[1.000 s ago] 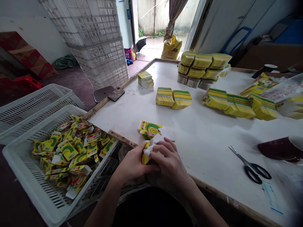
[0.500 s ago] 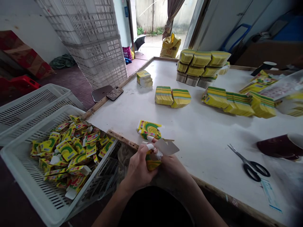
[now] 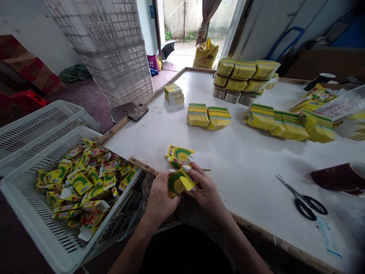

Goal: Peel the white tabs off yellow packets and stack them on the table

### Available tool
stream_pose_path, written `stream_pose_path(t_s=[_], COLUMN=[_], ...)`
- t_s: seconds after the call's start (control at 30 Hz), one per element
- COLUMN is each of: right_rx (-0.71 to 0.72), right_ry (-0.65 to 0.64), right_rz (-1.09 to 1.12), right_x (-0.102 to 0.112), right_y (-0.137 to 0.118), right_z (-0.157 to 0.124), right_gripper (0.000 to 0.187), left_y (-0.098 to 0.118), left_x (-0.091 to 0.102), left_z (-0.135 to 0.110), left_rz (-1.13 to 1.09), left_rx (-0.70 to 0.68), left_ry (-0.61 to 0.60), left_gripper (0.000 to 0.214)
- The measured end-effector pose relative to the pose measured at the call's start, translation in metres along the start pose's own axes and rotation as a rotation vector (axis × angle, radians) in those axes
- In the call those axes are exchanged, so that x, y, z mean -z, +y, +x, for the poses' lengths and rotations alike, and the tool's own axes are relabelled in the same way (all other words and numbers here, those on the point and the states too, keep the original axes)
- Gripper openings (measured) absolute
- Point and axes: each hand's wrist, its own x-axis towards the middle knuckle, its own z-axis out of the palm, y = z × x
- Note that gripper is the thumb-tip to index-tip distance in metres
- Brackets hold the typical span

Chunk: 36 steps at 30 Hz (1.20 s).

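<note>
Both of my hands hold one small yellow and green carton (image 3: 178, 182) at the near edge of the white table (image 3: 245, 160). My left hand (image 3: 162, 196) grips its left side. My right hand (image 3: 205, 190) pinches its right side, with white tape on the fingertips. A small pile of flat yellow cartons (image 3: 178, 156) lies on the table just beyond my hands. To my left a white slatted crate (image 3: 34, 224) holds several folded yellow cartons (image 3: 82, 180).
Stacks of flat yellow cartons (image 3: 209, 116) stand across the middle and back of the table. Black scissors (image 3: 305, 199) lie at the right near a dark red cup (image 3: 339, 179). Two phones (image 3: 129, 111) rest at the table's left edge. White crates (image 3: 114, 45) are piled behind.
The carton's white flap, standing open half a second ago, is now folded down. The carton has turned so its green and yellow face shows, and my hands hold it closer together.
</note>
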Motion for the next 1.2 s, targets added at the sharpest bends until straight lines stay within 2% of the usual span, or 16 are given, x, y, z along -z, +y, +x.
stream_pose_path(t_s=[0.1, 0.23, 0.33, 0.4, 0.47, 0.53, 0.67, 0.7, 0.73, 0.77, 0.8, 0.83, 0.87, 0.93, 1.03, 1.2], right_rx=[0.046, 0.025, 0.008, -0.014, -0.035, -0.042, -0.074, -0.088, -0.100, -0.112, -0.121, -0.129, -0.134, -0.138, -0.137, -0.168], right_ry=[-0.180, -0.292, -0.371, -0.312, -0.199, -0.137, -0.113, -0.078, -0.026, 0.032, 0.086, 0.129, 0.159, 0.179, 0.157, 0.098], right_rz=[-0.114, -0.149, -0.088, -0.044, -0.014, 0.012, 0.135, 0.140, 0.113, 0.056, -0.023, -0.096, -0.156, -0.227, -0.347, -0.490], right_x=[0.003, 0.018, 0.030, 0.029, 0.020, 0.008, 0.002, 0.007, 0.013, 0.020, 0.027, 0.034, 0.039, 0.043, 0.034, 0.017], right_y=[0.002, -0.003, -0.011, -0.013, -0.013, -0.010, 0.000, 0.003, 0.007, 0.010, 0.014, 0.017, 0.020, 0.023, 0.024, 0.024], right_z=[0.000, 0.004, 0.008, 0.008, 0.005, 0.000, -0.004, -0.002, 0.000, 0.003, 0.007, 0.011, 0.016, 0.027, 0.044, 0.060], right_gripper=[0.052, 0.031, 0.021, 0.018, 0.018, 0.023, 0.055, 0.057, 0.053, 0.045, 0.036, 0.028, 0.024, 0.021, 0.026, 0.032], left_y=[-0.005, -0.010, -0.008, -0.003, 0.002, 0.005, -0.009, -0.017, -0.026, -0.037, -0.047, -0.057, -0.066, -0.080, -0.086, -0.076], left_x=[0.010, 0.019, 0.023, 0.023, 0.022, 0.021, 0.028, 0.034, 0.043, 0.053, 0.065, 0.076, 0.087, 0.099, 0.092, 0.050], left_z=[0.002, 0.002, 0.003, 0.005, 0.006, 0.004, 0.000, 0.001, 0.004, 0.008, 0.012, 0.017, 0.021, 0.026, 0.026, 0.020], left_rz=[-0.076, -0.230, -0.270, -0.270, -0.253, -0.225, -0.352, -0.427, -0.513, -0.584, -0.655, -0.729, -0.745, -0.735, -0.705, -0.789], left_rx=[0.019, 0.101, 0.103, 0.076, 0.065, 0.092, 0.220, 0.263, 0.312, 0.369, 0.443, 0.505, 0.516, 0.535, 0.547, 0.537], left_ry=[-0.010, -0.050, -0.097, -0.060, -0.017, -0.025, -0.286, -0.301, -0.251, -0.096, 0.148, 0.471, 0.621, 0.813, 0.902, 0.717], left_gripper=[0.050, 0.052, 0.053, 0.051, 0.049, 0.049, 0.050, 0.052, 0.053, 0.055, 0.058, 0.059, 0.056, 0.054, 0.058, 0.061])
